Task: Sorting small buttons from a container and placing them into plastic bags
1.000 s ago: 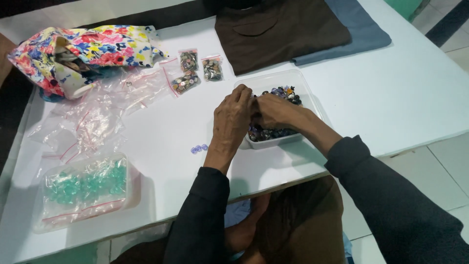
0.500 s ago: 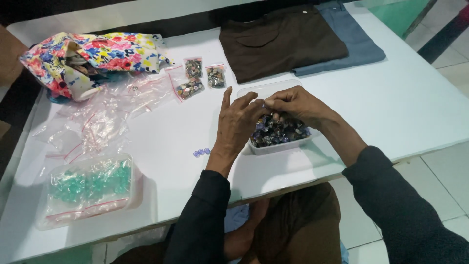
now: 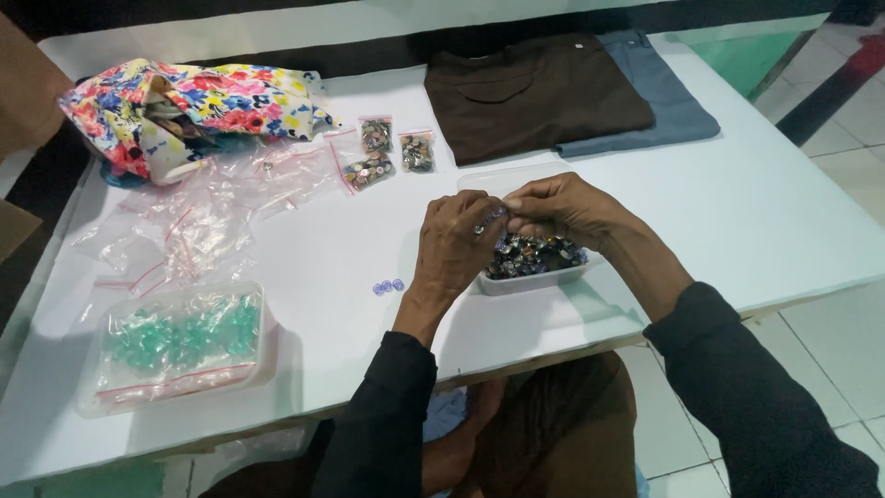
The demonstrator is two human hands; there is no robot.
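At frame centre I see my left hand [image 3: 458, 242] and right hand [image 3: 564, 210] pinching one small bead [image 3: 491, 218] together above the bead tray [image 3: 535, 273].

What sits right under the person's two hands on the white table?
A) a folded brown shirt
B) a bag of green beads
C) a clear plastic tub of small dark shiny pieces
C: both hands, left hand and right hand, meet above the clear plastic tub of small dark shiny pieces.

Glossy beads [image 3: 535, 254] fill a clear plastic tray [image 3: 530, 281] on the smooth white table [image 3: 756, 203]; folded cloths [image 3: 544, 92] look matt.
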